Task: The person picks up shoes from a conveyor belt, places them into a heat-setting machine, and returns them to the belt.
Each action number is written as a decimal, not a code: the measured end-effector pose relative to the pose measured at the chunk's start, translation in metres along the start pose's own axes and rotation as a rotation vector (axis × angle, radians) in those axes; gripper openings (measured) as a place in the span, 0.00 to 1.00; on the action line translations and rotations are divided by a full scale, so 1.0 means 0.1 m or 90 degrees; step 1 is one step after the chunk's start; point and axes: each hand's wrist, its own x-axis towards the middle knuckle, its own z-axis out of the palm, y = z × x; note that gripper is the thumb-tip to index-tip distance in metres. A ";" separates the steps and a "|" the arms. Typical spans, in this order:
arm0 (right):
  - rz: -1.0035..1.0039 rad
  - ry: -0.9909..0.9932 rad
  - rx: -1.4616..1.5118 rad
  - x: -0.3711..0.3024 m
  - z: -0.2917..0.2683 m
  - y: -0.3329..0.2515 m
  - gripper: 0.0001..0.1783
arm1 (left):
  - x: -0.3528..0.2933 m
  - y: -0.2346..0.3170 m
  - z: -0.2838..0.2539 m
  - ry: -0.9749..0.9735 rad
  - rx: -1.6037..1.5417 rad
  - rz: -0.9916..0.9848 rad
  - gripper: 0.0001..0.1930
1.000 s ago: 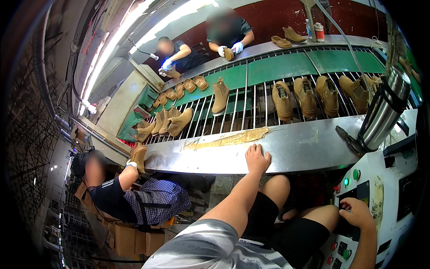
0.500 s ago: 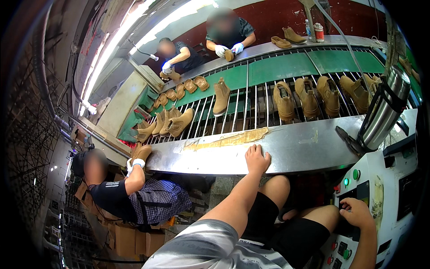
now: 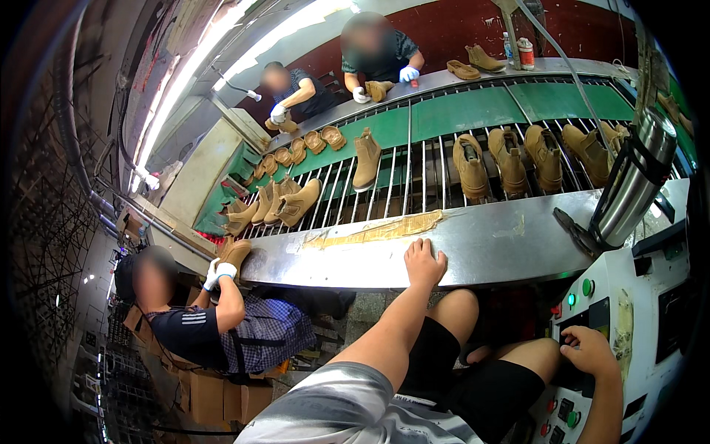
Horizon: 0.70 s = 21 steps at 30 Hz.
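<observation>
My left hand (image 3: 425,264) lies on the steel ledge (image 3: 488,253) of the conveyor, fingers apart and holding nothing. Just beyond its fingertips is a strip of yellowish tape (image 3: 377,230) stuck to the metal. My right hand (image 3: 592,350) rests by my knee against the machine's control panel (image 3: 606,277), fingers loosely bent and apart, with nothing visible in them. Past the ledge, tan ankle boots stand on the rollers: a single boot (image 3: 366,160) in the middle, a group (image 3: 297,203) at left and a row (image 3: 509,166) at right.
A steel thermos (image 3: 629,189) and pliers (image 3: 578,231) sit at the ledge's right end. At left, a gloved co-worker (image 3: 185,318) handles a boot (image 3: 234,254). Two more co-workers (image 3: 381,48) work across the green belt (image 3: 458,111). Cardboard boxes (image 3: 207,396) stand at lower left.
The left co-worker now has both gloved hands at the boot. Across the belt, one co-worker's gloved hands have moved apart, one still by a boot. My hands have not moved.
</observation>
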 end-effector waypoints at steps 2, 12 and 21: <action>-0.002 -0.001 0.000 0.00 0.00 0.00 0.20 | 0.00 0.01 0.00 0.000 -0.001 0.000 0.24; -0.012 -0.001 -0.008 0.00 0.00 0.01 0.19 | 0.00 0.02 -0.01 -0.001 -0.002 -0.006 0.24; -0.014 -0.002 0.000 0.00 0.00 0.01 0.20 | 0.00 0.03 -0.03 -0.003 -0.005 0.000 0.24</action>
